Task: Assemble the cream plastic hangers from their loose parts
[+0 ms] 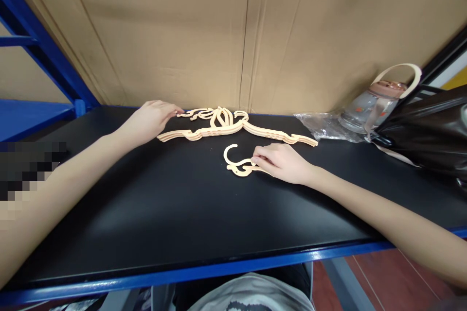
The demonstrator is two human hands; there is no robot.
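Note:
My right hand (282,161) is closed around one end of a cream plastic clothes-hanger piece (241,171) with a curved hook, low over the black tabletop. Part of that piece is hidden under my fingers. At the back left, my left hand (155,114) pinches the tip of a loose cream hanger part (193,113) at the edge of a small heap. In front of the heap lies a stack of cream clothes hangers (222,129), arms spread to both sides and hooks at the middle.
A cardboard sheet (175,34) stands upright behind the black tabletop (175,204). To the right are a clear plastic bag (324,126), a clear bottle (370,107) with a handle, and a dark shiny bag (430,131). A blue frame post (47,34) rises at the left.

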